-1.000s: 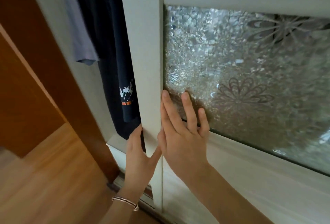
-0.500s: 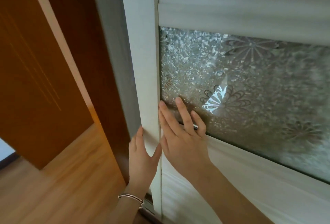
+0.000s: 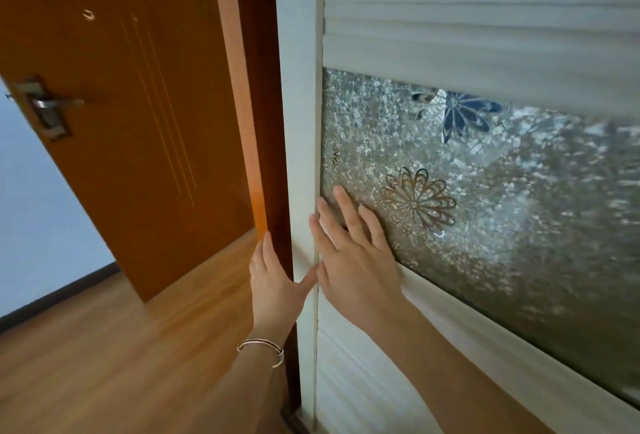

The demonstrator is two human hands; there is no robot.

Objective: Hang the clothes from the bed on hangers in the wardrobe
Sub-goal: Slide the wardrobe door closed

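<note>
The white sliding wardrobe door (image 3: 301, 122) fills the right half of the view, with a frosted glass panel (image 3: 485, 191) bearing flower patterns. The door's left edge meets the brown wardrobe side (image 3: 266, 122), so the inside and the hanging clothes are hidden. My left hand (image 3: 273, 281), with a bracelet on the wrist, grips the door's left edge, thumb on the front face. My right hand (image 3: 349, 253) lies flat with fingers spread, palm on the frame and fingertips on the glass. Neither hand holds clothes or a hanger.
An orange-brown room door (image 3: 138, 122) with a metal handle (image 3: 45, 104) stands open at the left. Wooden floor (image 3: 121, 347) spreads below it, and a pale wall (image 3: 34, 226) shows at far left.
The wardrobe door has slid left with both hands on it. The gap that showed the dark and grey hanging clothes is gone. The view has turned left toward the room door.
</note>
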